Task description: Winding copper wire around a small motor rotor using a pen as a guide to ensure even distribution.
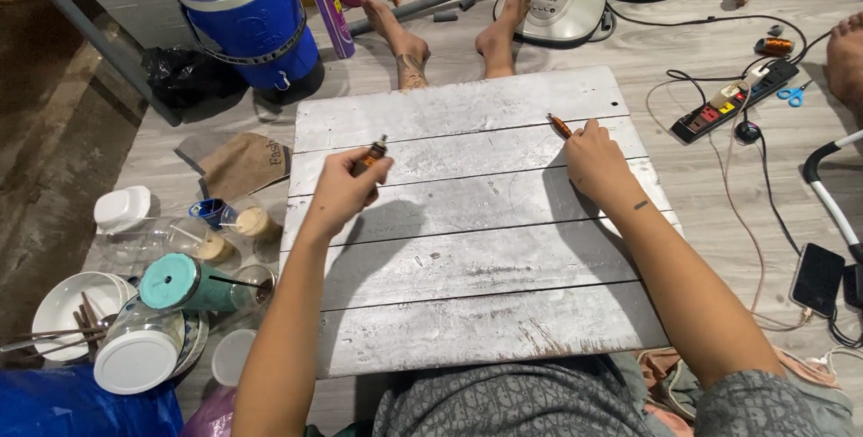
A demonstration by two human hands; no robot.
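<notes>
A white-painted wooden board (476,257) lies across my lap, made of several planks. My left hand (342,187) is closed around a small dark and orange tube-like object (373,153) held upright over the board's left side. Over the upper right part of the board, my right hand (593,160) pinches a thin orange pen-like tool (560,126), its tip pointing up and left, close to the wood. My bare feet (449,32) rest on the floor beyond the board.
A blue water cooler (247,14) stands at the far left. Cups, bowls and a teal tumbler (193,284) crowd the floor on my left. A fan base (562,10) sits ahead. A power strip (733,100), blue scissors (793,93), cables and a phone (816,277) lie right.
</notes>
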